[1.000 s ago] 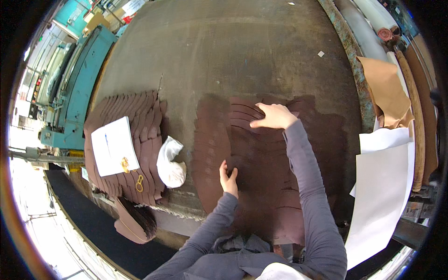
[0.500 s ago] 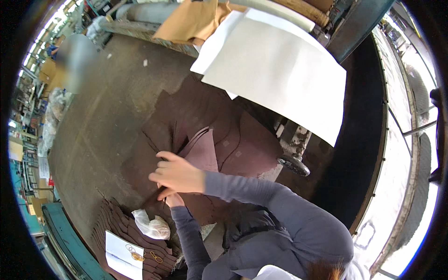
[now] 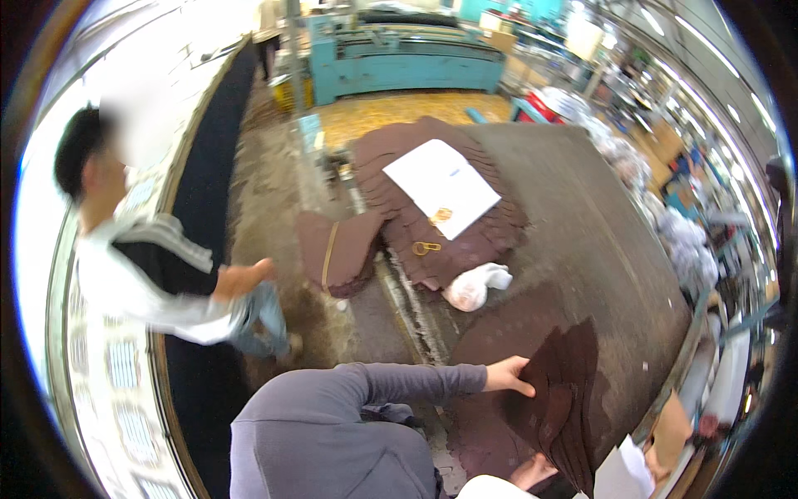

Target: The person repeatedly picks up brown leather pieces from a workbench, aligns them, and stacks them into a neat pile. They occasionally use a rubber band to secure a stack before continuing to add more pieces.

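Note:
A fanned stack of dark brown fabric pieces (image 3: pixel 565 378) is raised on edge at the lower right. My left hand (image 3: pixel 509 377) grips its near side, thumb and fingers closed on the layers. Lower down, my right hand (image 3: pixel 534 472) is closed at the bottom edge of the same stack; its fingertips are partly hidden. Beneath both hands more brown fabric (image 3: pixel 490 341) lies flat on the dark table (image 3: pixel 573 200). Just beyond it sits a small white plastic bag (image 3: pixel 474 289) with something in it.
A large brown fabric pile (image 3: pixel 374 166) carries a white sheet (image 3: pixel 440 179) and yellow rings (image 3: pixel 426 248). Beside it lies a fabric bundle (image 3: pixel 341 254) with a yellow band. At left stands another person (image 3: pixel 166 274). A teal machine (image 3: pixel 407 66) is at the back, with paper sheets (image 3: pixel 623 470) lower right.
The view has swung round, bringing the other person, the banded bundle and the teal machine into sight. My hands, close together before, are now apart on the raised fabric stack.

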Tool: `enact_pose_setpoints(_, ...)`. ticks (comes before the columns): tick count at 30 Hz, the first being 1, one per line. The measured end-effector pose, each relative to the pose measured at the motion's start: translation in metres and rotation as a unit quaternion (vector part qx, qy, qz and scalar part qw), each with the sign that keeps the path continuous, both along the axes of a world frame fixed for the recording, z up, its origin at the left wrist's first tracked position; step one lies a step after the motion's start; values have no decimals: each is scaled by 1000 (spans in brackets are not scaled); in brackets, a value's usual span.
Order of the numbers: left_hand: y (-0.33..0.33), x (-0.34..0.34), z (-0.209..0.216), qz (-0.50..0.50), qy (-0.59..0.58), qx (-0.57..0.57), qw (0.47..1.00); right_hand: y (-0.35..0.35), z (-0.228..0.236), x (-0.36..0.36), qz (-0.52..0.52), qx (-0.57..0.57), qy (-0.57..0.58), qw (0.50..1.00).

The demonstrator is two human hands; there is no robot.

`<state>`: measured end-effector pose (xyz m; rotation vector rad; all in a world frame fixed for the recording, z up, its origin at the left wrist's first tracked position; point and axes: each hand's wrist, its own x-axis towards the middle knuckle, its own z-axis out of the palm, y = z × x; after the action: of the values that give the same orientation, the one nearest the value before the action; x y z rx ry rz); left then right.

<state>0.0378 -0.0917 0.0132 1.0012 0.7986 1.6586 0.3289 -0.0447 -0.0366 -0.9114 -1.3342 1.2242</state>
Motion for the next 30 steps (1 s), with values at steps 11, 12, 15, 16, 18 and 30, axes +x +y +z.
enact_pose_setpoints(11, -34, 38, -97, 142, -117, -134, 974, -25, -45, -52, 28, -94, 13, 995)
enact_pose_setpoints(12, -27, 40, -86, 142, -121, -141, 972, -35, -24, -60, 43, -81, 42, 995)
enact_pose_setpoints(15, -35, 43, -48, 184, -72, -217, 956, -14, -30, -48, 22, -206, 20, 978)
enact_pose_setpoints(16, -39, 40, -10, 137, -3, -230, 964, 10, -63, -26, -54, -231, -1, 971)
enact_pose_setpoints(18, -55, 28, -5, 86, 47, -169, 981, -9, -5, -51, 127, -29, 122, 984)
enact_pose_setpoints(30, -63, 40, -84, 104, -66, -167, 978, -17, -56, -23, 44, -162, 115, 979)
